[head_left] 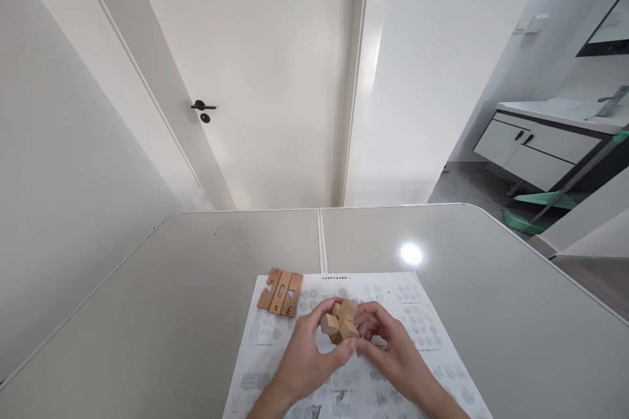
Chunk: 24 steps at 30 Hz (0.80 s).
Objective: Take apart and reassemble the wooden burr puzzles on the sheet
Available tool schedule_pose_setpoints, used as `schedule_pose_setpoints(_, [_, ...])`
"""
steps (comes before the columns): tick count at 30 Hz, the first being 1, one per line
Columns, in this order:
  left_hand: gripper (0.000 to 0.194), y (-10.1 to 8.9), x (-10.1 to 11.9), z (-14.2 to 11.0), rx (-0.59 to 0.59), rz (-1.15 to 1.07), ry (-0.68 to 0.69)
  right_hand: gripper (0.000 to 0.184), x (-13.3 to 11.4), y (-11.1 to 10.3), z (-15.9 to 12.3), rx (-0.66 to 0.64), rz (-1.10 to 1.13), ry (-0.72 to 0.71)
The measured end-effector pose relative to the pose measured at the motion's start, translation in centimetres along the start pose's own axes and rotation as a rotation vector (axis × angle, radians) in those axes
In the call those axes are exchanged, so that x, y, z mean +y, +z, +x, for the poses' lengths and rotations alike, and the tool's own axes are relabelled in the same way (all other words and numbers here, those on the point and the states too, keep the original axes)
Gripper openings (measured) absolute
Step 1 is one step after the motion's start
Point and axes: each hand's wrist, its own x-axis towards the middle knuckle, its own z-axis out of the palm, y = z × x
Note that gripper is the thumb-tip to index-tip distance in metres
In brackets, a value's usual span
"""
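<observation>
Left hand (305, 355) and right hand (397, 355) grip the block cluster (348, 311), seemingly for steadiness (numbered pieces (278, 304) beyond the left hand).

"Where am I watching from?"
"My single view sits on the head, facing forward and down across the bench (162, 314)"
"How near?"
"The left grip (313, 352) and right grip (392, 347) show close, low in frame, with the door (275, 78) farther off"

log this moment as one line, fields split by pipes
left hand: on wooden block puzzle | right hand: at its right side | flat wooden pieces: left, on printed sheet
</observation>
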Motion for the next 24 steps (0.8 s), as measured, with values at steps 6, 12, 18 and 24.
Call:
schedule_pose_setpoints(6, [0.044,0.0,0.7,0.1,-0.086,-0.03,0.035,0.029,-0.4,0.4,-0.2,-0.027,0.102,-0.019])
schedule_pose_setpoints(12, [0.058,0.2,0.0,0.2,-0.148,-0.115,0.048,0.046,-0.1,0.5,-0.3,0.001,-0.003,-0.048])
schedule_pose_setpoints(18, [0.056,0.4,-0.4,0.3,-0.14,-0.16,0.073,0.051,-1.4,0.4,0.0,-0.054,-0.006,0.021])
schedule_pose_setpoints(24, [0.047,0.6,-0.6,0.4,-0.123,-0.112,0.083,0.069,-1.0,-0.1,0.5,-0.21,0.246,0.043])
